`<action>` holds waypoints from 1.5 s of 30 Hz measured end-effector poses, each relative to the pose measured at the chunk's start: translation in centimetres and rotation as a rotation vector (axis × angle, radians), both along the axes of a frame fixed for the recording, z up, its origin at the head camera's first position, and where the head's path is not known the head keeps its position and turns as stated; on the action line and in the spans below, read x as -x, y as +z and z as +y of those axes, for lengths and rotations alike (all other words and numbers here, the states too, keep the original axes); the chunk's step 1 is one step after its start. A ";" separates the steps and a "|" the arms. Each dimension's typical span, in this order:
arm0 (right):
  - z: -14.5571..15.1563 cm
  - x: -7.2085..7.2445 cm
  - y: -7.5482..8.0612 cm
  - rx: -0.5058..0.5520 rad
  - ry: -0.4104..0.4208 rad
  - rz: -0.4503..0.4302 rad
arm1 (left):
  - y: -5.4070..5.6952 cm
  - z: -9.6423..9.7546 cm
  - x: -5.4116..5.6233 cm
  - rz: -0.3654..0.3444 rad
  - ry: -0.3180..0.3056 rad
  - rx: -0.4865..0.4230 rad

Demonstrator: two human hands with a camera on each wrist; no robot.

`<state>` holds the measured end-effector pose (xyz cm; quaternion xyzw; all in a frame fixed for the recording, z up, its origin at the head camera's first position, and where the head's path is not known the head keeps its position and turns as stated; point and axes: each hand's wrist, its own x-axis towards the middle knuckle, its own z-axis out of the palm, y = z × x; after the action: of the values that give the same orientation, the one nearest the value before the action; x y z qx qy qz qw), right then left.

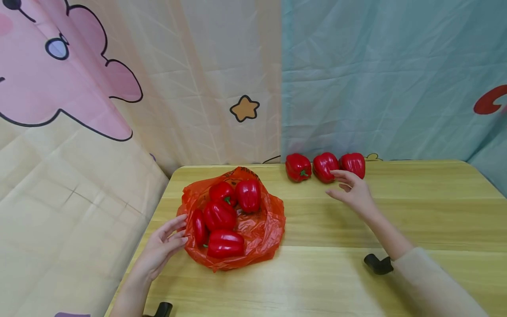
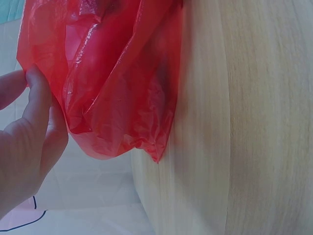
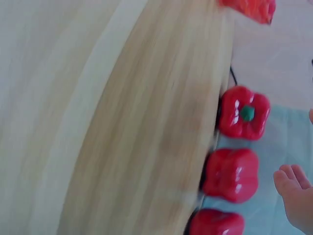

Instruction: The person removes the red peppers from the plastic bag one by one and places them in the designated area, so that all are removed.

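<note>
A thin red plastic bag (image 1: 253,235) lies spread wide at the left of the table, with several red bell peppers (image 1: 225,243) inside. At its left rim my left hand (image 1: 164,246) pinches the bag's edge; in the left wrist view fingertips (image 2: 34,76) meet the plastic. Three more bell peppers stand in a row at the table's back edge: one on the left (image 1: 298,167), a middle one (image 1: 325,167) and one on the right (image 1: 354,164). My right hand (image 1: 354,193) hovers just in front of the middle and right peppers, fingers apart, holding nothing.
The wooden table (image 1: 317,281) runs back to a printed curtain (image 1: 336,88) right behind the pepper row. A cloth wall (image 1: 91,211) rises along the left side. Black wrist-worn fittings (image 1: 378,264) show below each hand.
</note>
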<state>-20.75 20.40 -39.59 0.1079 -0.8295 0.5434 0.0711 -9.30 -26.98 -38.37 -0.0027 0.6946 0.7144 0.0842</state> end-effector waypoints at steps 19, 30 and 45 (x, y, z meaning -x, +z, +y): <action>-7.5 -2.4 1.4 0.091 0.326 -0.008 | -0.2 0.1 0.1 0.005 0.004 -0.010; -11.3 -3.6 0.7 0.100 0.472 -0.039 | -0.3 0.0 -0.1 -0.019 0.020 0.004; -16.6 -4.8 -0.2 0.066 0.620 -0.047 | -0.1 0.0 -0.1 -0.020 0.025 0.007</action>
<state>-15.97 3.80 -39.80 0.3405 -0.7404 0.5683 -0.1137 -9.23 -26.94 -38.47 -0.0188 0.6961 0.7130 0.0819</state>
